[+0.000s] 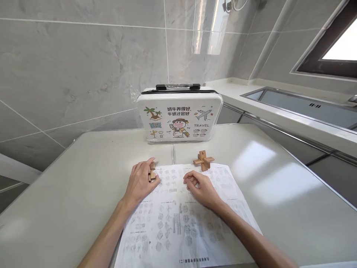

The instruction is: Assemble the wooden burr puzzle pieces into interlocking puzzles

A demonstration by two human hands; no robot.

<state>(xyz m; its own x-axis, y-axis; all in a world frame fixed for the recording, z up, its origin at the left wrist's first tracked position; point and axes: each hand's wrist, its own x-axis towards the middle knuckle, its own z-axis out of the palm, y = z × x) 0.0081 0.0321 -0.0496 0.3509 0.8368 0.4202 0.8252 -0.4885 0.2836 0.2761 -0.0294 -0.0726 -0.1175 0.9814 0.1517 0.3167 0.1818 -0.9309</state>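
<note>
My left hand (142,181) rests on the top left corner of a printed instruction sheet (178,219), its fingers closed round a small wooden puzzle piece (152,172). My right hand (201,187) lies on the sheet a little to the right, fingers curled under, with nothing visible in them. An assembled wooden cross-shaped puzzle (203,160) stands just beyond the sheet's top edge, a short way past my right hand and apart from it.
A small white case (180,113) with cartoon prints and a black handle stands upright at the back of the white table (69,193), against the tiled wall. A countertop with a steel sink (304,104) runs along the right.
</note>
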